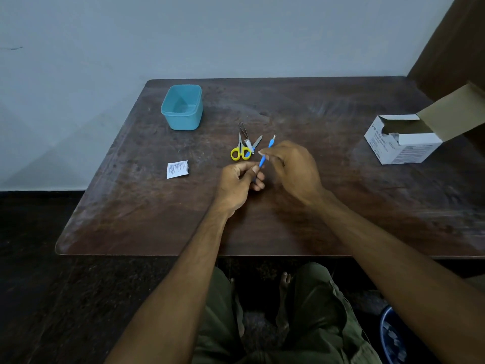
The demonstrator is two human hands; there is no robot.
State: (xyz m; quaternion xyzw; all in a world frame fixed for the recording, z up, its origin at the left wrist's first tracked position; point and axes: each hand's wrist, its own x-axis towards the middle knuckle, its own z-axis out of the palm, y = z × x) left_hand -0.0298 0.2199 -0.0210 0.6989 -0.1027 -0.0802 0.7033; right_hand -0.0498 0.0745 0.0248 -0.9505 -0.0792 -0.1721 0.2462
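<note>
Blue pick [262, 161] tilts toward one o'clock; our left grip [241, 182] pinches its base and our right grip [291, 166] its middle, likely to steady it.

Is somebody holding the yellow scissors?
No, the yellow-handled scissors lie on the table beside the nail clipper; the left hand and right hand hold the blue-handled tool.

On the counter [341, 206], the tub [182, 107] stands at the far left, and the packet [177, 169] lies nearer, in front of it. The scissors [240, 151] and the nail clipper [249, 143] lie touching at the middle, right of the packet. Just right of them the thin tool [265, 156] slants between the left grip [238, 185], at its near end, and the right grip [291, 169]. The carton [404, 140] sits well apart, far right.
</note>
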